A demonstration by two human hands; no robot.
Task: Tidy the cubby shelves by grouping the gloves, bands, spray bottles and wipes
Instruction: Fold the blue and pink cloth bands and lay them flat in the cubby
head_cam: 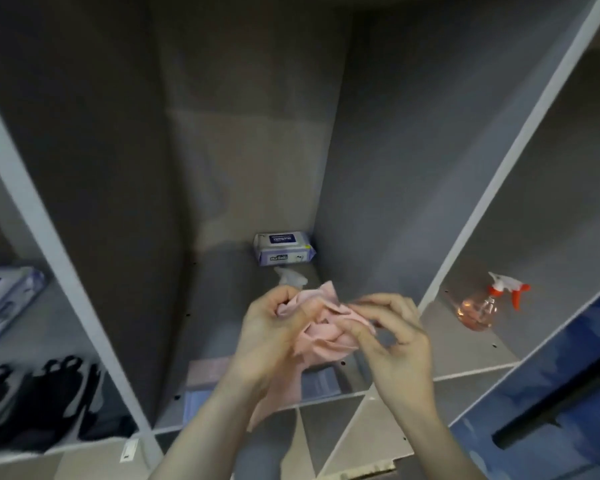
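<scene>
A pink band of crumpled fabric (321,327) hangs in front of the middle cubby, held by both hands. My left hand (271,337) grips its left side, and my right hand (392,337) pinches its right edge. Behind it a white spray bottle (291,277) lies on the middle cubby floor, partly hidden. A pack of wipes (284,248) sits at the back right corner of that cubby. In the right cubby stands a spray bottle (489,303) with pink liquid and an orange trigger. Another wipes pack (4,301) lies in the left cubby, with black gloves (49,393) below it.
Grey dividers (492,188) separate the tall cubbies. A bluish flat packet (201,386) lies at the front of the middle cubby floor under my left arm. A blue panel (551,393) stands at the lower right. Lower cubbies open beneath the shelf edge (326,403).
</scene>
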